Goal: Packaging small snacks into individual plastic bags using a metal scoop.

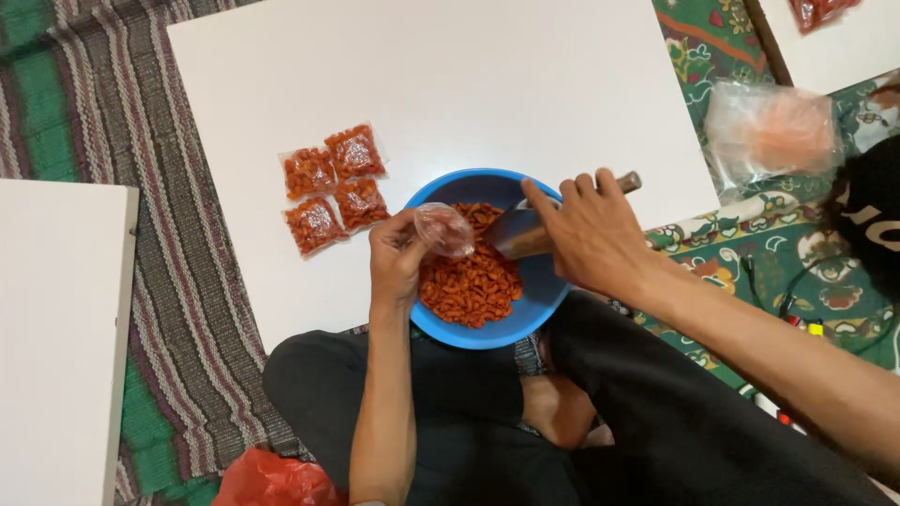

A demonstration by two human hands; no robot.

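Two bare hands work over a blue bowl (441,330) of orange-red snacks (469,281), seen from above by a person sitting cross-legged on a patterned mat (187,281). The left hand (396,260) pinches a small clear bag (444,230) between thumb and fingers, holding its mouth over the bowl's middle. The right hand (586,232) is closed around the wooden handle of a metal scoop (520,234), its fingers wrapped over the top, with the scoop's mouth just beside the bag.

The bowl rests at the near edge of a white board (450,84). To its left, on the board, lie four filled packets (333,187) in a tight cluster, touching one another. A cloudy plastic bag (769,131) of more orange pieces sits well apart on a green cloth (741,253) at the right. A red bag (267,480) shows by the left knee.

To fill well, it seems best to keep the bag's mouth wide and steady over the bowl, so stray pieces fall back in, and to tip the scoop slowly against the bag's rim rather than from above
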